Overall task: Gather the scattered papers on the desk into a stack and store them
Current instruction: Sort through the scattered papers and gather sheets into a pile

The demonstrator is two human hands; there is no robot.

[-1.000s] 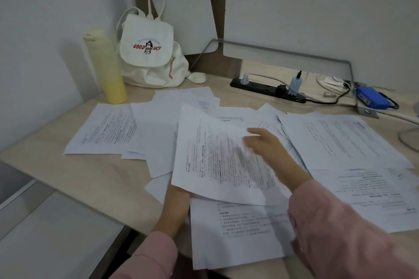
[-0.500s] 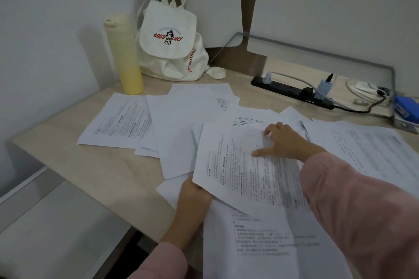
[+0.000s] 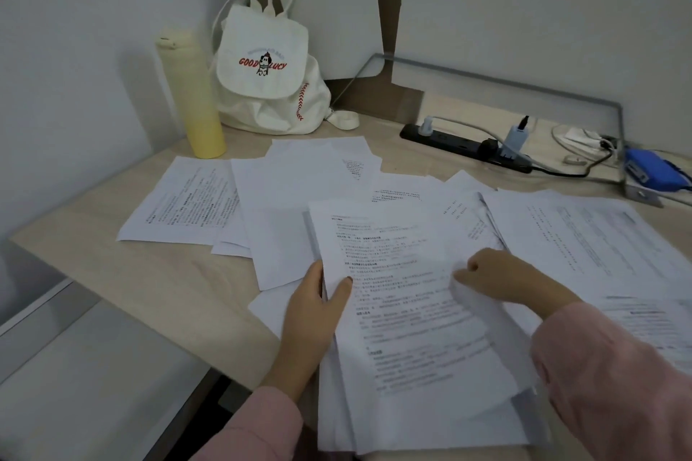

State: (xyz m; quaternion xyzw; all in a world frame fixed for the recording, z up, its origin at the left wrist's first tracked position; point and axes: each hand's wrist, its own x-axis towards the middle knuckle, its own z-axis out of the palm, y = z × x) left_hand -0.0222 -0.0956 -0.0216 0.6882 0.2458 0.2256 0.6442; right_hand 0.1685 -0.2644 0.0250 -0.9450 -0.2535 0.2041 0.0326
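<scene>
Desk [image 3: 149, 281] edge bare at left; both hands pinch stack [image 3: 412, 329].

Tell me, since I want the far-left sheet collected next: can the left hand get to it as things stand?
Probably yes. The far-left sheet lies flat with nothing on its left part and bare desk before it, but the left hand is gripping the gathered stack and must let go first.

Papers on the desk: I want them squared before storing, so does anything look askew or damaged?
Yes. The stack between the left hand and right hand is fanned, its edges uneven. Loose sheets still overlap at odd angles near the yellow bottle. No tears are visible.
</scene>
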